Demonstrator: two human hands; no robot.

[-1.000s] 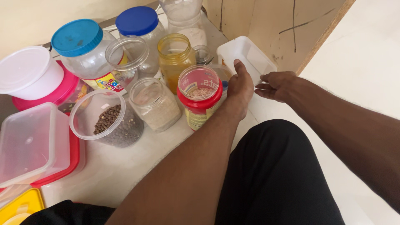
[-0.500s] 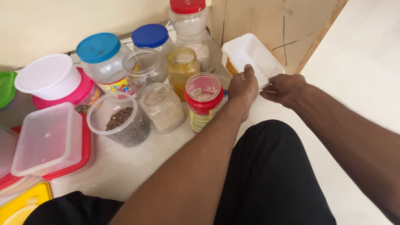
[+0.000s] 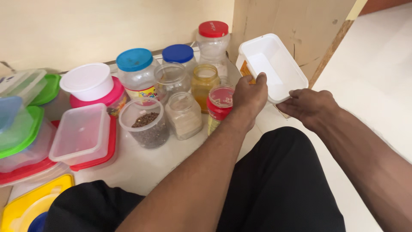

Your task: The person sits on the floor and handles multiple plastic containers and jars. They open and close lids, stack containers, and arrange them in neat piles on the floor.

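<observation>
Both hands hold a white rectangular tub (image 3: 274, 66), which is tilted with its open side toward the camera, at the far right of the group, in front of a brown board. The tub is empty inside, and an orange label shows at its left wall. The left hand (image 3: 249, 96) grips the tub's near left corner, its fingers curled over the rim. The right hand (image 3: 311, 105) supports the near right edge from below with fingers bent narrow around it.

Just left of the left hand stands a red-rimmed jar (image 3: 219, 107) without a lid; what is in it I cannot tell. Behind it, an open jar (image 3: 204, 85) holds a yellow substance. Further left, a small glass jar (image 3: 184, 115) contains a pale powder, and a round clear tub (image 3: 146, 123) has dark seeds at the bottom. An empty clear jar (image 3: 171, 79) stands behind these.

At the far side, a jar with a light blue lid (image 3: 136, 72), one with a dark blue lid (image 3: 179, 55) and one with a red lid (image 3: 213, 41) stand closed. A white bowl (image 3: 88, 81) sits upside down on a pink container (image 3: 109, 98). At the near left, a clear rectangular box (image 3: 81, 133) rests on a red lid (image 3: 103, 152).
</observation>
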